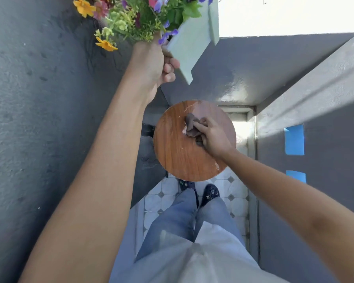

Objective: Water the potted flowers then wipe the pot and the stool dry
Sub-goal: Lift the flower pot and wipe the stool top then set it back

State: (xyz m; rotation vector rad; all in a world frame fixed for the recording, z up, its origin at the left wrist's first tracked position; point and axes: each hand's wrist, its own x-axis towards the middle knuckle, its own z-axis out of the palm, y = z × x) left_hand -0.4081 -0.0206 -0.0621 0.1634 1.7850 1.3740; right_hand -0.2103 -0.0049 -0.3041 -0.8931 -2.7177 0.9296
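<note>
My left hand [154, 64] grips the edge of a pale green square pot [190, 45] and holds it lifted and tilted, high above the stool. Yellow, pink and purple flowers [131, 19] spill out of the pot toward the upper left. Below stands a round wooden stool [176, 152] with a scuffed, partly worn top. My right hand [212, 135] presses a crumpled grey-brown cloth [191, 124] onto the stool's upper middle.
A dark grey wall [39, 119] runs along the left and a grey ledge with blue tape patches [294, 139] along the right. White tiled floor [229, 188] shows below the stool, with my feet [212, 193] and legs close to it.
</note>
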